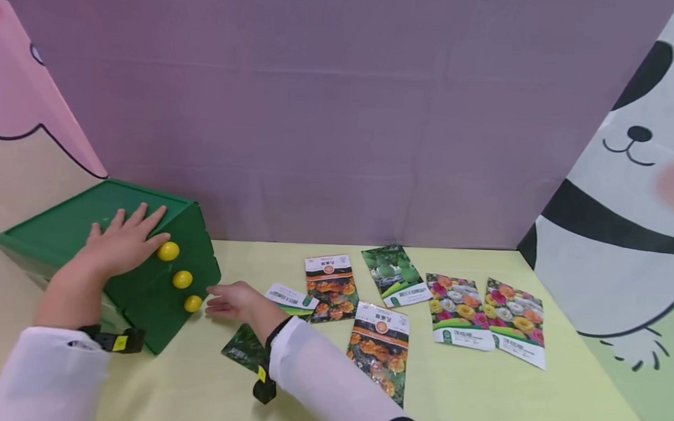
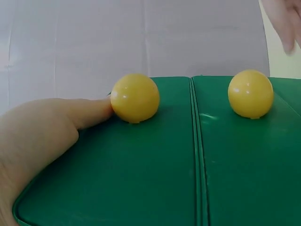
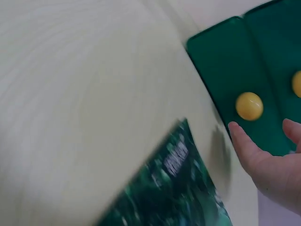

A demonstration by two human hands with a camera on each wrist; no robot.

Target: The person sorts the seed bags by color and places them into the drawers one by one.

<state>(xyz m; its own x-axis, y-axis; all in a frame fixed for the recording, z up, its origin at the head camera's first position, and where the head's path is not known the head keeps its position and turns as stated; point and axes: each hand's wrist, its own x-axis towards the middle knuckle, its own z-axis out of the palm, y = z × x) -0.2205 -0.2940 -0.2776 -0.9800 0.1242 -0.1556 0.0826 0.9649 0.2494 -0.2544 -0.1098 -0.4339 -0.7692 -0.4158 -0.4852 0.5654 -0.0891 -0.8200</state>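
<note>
A green drawer cabinet with yellow ball knobs stands at the left in the head view. My left hand lies spread over its top, and in the left wrist view the thumb touches the top knob. The middle knob sits below it. Nearest to my right hand is the lowest knob; its fingers reach toward it, extended and holding nothing. In the right wrist view, a fingertip is right by that knob. All the drawer fronts are flush.
Beneath my right forearm lies a seed packet with dark green leaves. Others lie on the pale yellow table: orange-flower packets, a green-fruit packet and mixed-flower packets. A purple backdrop stands behind.
</note>
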